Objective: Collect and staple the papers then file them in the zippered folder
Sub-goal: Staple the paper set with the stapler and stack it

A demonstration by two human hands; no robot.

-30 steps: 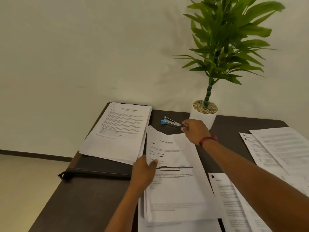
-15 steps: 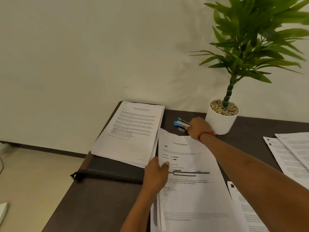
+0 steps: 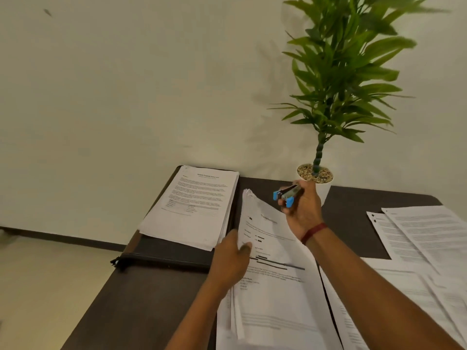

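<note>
One view only, worn on the head. Looks forward and down across a dark table [image 3: 141, 299] from its near side, facing a pale wall [image 3: 126, 84]. Sits close enough to catch both forearms entering from the bottom edge, with the left hand [image 3: 230, 261] gripping the papers [image 3: 273, 299] and the right hand [image 3: 303, 210] round the stapler [image 3: 286, 194] near mid-frame. Takes in a potted plant [image 3: 348, 84] at upper right and floor [image 3: 38, 286] at lower left.

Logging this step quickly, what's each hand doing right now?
Left hand: pinches the left edge of the paper stack, thumb on top.
Right hand: grips the blue stapler.
</note>
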